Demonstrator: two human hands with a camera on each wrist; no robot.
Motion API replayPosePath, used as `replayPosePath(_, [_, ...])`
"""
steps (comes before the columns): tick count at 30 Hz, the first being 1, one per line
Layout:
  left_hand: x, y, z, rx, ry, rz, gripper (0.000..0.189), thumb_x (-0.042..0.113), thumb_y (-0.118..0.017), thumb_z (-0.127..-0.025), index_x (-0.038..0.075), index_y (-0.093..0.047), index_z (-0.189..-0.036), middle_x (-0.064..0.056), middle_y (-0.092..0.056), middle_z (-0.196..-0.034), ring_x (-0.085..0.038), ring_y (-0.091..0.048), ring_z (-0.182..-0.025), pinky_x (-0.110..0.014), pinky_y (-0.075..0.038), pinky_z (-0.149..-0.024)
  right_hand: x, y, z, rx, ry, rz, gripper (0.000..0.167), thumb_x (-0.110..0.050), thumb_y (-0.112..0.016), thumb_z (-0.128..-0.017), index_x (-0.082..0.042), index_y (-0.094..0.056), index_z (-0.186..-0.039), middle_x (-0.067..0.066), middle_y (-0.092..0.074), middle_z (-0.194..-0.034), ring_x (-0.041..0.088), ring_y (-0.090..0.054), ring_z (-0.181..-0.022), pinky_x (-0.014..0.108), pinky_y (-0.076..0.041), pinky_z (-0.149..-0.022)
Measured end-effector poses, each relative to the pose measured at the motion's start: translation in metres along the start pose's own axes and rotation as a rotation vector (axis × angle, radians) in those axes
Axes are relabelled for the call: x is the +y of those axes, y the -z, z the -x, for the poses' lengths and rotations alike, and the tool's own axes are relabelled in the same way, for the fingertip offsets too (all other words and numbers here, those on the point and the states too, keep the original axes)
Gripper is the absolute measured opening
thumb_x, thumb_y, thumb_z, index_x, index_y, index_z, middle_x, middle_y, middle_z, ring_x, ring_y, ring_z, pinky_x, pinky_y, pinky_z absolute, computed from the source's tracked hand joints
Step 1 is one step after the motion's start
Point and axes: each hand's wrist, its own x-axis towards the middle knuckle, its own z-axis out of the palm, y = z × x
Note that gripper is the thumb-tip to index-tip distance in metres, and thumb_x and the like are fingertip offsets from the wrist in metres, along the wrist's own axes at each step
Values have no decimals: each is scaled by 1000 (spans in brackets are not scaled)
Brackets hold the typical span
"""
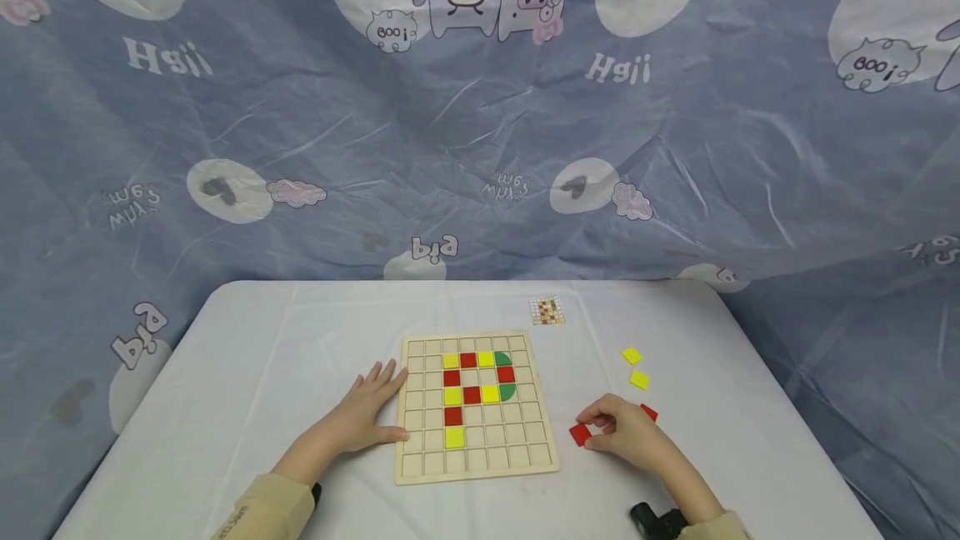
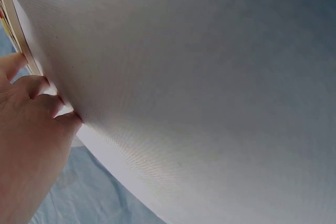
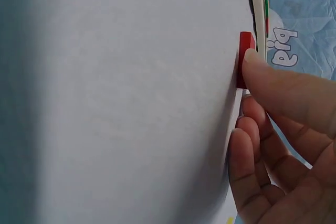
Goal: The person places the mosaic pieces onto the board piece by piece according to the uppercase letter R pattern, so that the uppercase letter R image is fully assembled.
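Note:
My left hand (image 1: 366,411) rests spread on the white table, its fingertips and thumb at the left edge of a wooden grid board (image 1: 480,458). Red and yellow square tiles and two green quarter-round tiles sit in the board's cells, forming a P shape. To the right of the board, my right hand (image 1: 626,432) pinches a red square tile (image 1: 580,434) between thumb and fingers, low over the table. The right wrist view shows that red tile (image 3: 244,59) edge-on by the thumb tip. A second red tile (image 1: 649,412) lies partly hidden behind the right hand.
Two yellow square tiles (image 1: 632,355) lie on the table beyond the right hand. A small printed pattern card (image 1: 547,311) lies behind the board. A blue patterned cloth (image 1: 450,123) hangs behind the white table (image 1: 300,340).

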Motion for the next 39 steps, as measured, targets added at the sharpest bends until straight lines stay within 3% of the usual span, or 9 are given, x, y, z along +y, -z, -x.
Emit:
replayPosePath(12, [1,1,2,3,3,3,101,49,-81,-75,8,-33,-154,-19,-20,-163,-42,-9,-152,-60,-9,-122,-4,-5,-1,-5,-17,74,33,-2,-88,-66,-16,-63,-82,-2,-54,-80,13,-50,-76,20,-43,-62])
replayPosePath(17, [1,0,1,3,6,-5,101,50,-80,-75,9,-33,-154,-19,-20,-163,-42,-9,-152,-60,-9,-122,-3,-7,0,-32,5,30,32,1,-85,-69,-14,-62,-84,-1,-55,-74,13,-51,-71,19,-44,-59])
replayPosePath(22, [-1,-1,-1,4,3,-9,101,51,-80,-75,9,-32,-154,-18,-20,-163,-42,-9,-152,-60,-9,-122,-5,-10,0,-68,33,-72,19,-10,-82,-77,-14,-65,-85,-3,-60,-73,12,-54,-67,19,-47,-59])
replayPosePath(29, [-1,-1,-1,4,5,-11,101,51,-80,-75,10,-33,-154,-18,-20,-163,-41,-9,-152,-60,-10,-122,-36,-30,-8,-129,141,-263,16,-14,-79,-82,-8,-68,-92,1,-64,-78,10,-58,-68,17,-51,-61])
replayPosePath(39, [0,-1,-1,1,15,-9,101,51,-80,-74,11,-33,-154,-17,-20,-163,-41,-9,-152,-60,-9,-122,-87,-78,-12,-222,252,-317,9,-14,-78,-83,-12,-71,-87,-2,-67,-78,6,-60,-67,16,-50,-60])
